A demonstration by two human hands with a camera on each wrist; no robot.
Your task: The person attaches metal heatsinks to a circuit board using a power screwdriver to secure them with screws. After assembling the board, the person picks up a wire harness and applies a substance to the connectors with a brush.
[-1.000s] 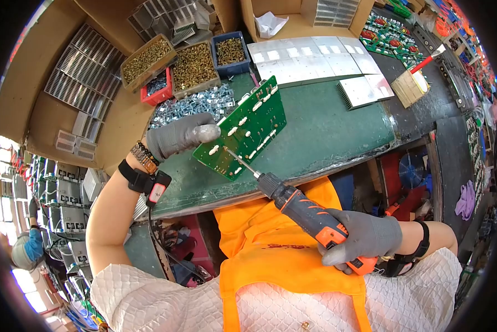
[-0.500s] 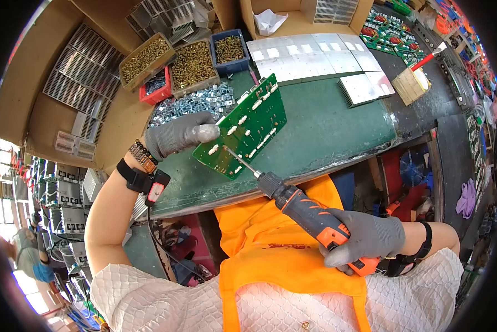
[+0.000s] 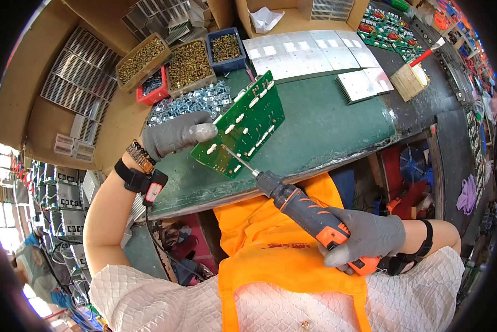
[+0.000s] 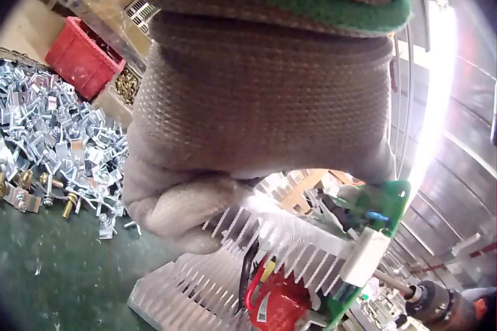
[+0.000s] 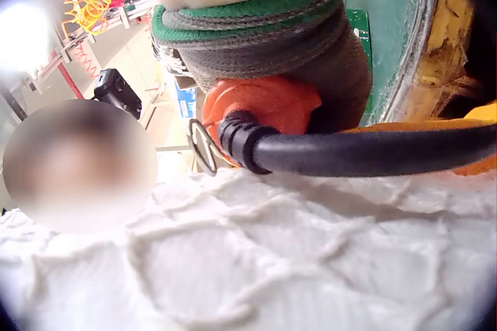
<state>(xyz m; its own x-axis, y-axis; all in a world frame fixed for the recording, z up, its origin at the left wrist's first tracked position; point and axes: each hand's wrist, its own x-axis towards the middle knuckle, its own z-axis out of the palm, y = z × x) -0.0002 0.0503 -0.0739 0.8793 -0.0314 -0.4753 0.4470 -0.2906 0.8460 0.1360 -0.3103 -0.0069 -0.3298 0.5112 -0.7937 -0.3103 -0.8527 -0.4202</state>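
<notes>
The gloved left hand (image 3: pixel 179 134) grips a green circuit board (image 3: pixel 248 124) at its left edge, holding it tilted above the bench. In the left wrist view, the left hand (image 4: pixel 256 106) has its fingers round metal heat sink fins (image 4: pixel 295 246) on the board's other side, beside a red component (image 4: pixel 279 301). The gloved right hand (image 3: pixel 367 238) grips an orange and black power screwdriver (image 3: pixel 309 213), whose long bit meets the board's lower left part. In the right wrist view, the right hand (image 5: pixel 311 75) is round the tool's orange end (image 5: pixel 260 102), where a black cable (image 5: pixel 357 152) comes out.
Metal clips (image 3: pixel 190 104) lie heaped behind the left hand, near a red bin (image 3: pixel 153 88) and trays of brass-coloured screws (image 3: pixel 190 66). Flat metal plates (image 3: pixel 303 55) line the bench's back. A red-handled brush (image 3: pixel 425 55) rests on a wooden block (image 3: pixel 409 83). Cardboard boxes stand behind.
The bins, plates and clips have shifted slightly up and left in the head view. Both hands keep their grip, and the bit stays against the board. The person at far left has moved.
</notes>
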